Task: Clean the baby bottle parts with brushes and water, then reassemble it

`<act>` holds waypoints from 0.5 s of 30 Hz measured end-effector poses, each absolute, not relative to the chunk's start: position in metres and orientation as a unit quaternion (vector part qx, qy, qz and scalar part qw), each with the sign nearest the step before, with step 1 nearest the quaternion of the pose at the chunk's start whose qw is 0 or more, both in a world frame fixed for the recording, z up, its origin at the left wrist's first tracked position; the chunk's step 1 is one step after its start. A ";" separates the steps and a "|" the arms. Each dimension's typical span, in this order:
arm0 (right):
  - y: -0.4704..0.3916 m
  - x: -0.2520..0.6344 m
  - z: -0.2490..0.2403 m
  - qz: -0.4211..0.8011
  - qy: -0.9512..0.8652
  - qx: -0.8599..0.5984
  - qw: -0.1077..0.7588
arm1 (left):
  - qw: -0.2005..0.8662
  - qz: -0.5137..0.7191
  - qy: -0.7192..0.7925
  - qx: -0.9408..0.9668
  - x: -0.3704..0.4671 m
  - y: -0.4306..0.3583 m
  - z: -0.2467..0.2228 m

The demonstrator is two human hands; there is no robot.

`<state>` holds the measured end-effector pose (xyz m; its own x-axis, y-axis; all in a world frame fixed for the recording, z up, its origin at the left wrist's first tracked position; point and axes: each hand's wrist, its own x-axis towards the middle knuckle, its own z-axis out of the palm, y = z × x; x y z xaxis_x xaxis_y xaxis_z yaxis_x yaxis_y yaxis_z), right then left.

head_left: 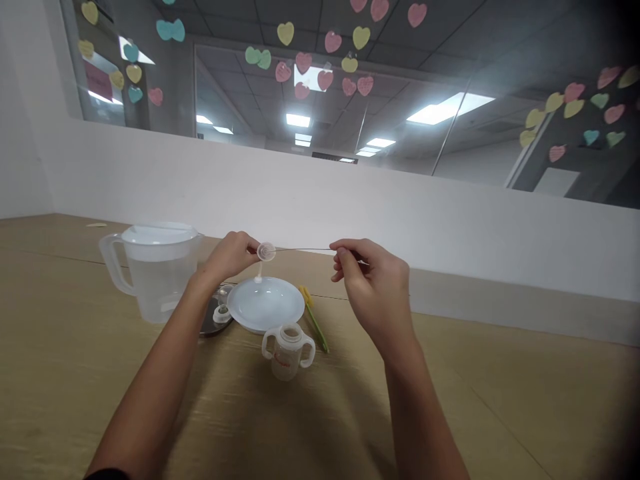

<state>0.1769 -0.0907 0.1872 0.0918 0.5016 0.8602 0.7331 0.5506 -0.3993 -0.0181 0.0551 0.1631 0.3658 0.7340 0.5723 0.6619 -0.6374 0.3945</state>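
Observation:
My left hand (238,255) pinches a small clear round straw piece (267,251) by its edge, above the white bowl (265,303). A pale tube hangs from it, with a white end (258,280) over the bowl's far rim. Held between thumb and fingers, a thin dark wire (305,249) runs level from my right hand (373,273) to the round piece; whether bristles are inside cannot be seen. In front of the bowl stands a clear baby cup (287,353) with two handles and an uncovered top.
A lidded plastic pitcher (163,273) stands at the left. Beside the bowl, a dark plate (213,321) bears a white ring part (222,314) and a clear part. A green-handled brush with a yellow head (315,320) lies right of the bowl. A white wall (300,193) rises behind.

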 end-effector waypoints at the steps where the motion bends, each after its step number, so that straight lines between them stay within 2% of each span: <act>1: -0.091 0.177 0.187 -0.107 -0.668 -0.465 0.571 | 0.044 0.365 0.428 0.826 -0.018 0.054 0.164; 9: -0.093 0.175 0.187 -0.110 -0.699 -0.492 0.507 | -0.018 0.346 0.443 0.827 -0.014 0.039 0.172; 15: -0.096 0.181 0.190 -0.007 -0.739 -0.493 0.459 | -0.036 0.339 0.383 0.859 -0.005 0.025 0.177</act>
<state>0.1808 -0.0963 0.1896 -0.0914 0.7226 0.6852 0.7351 0.5131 -0.4431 -0.0054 0.0255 0.1767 0.4772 0.6327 0.6099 0.6820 -0.7043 0.1969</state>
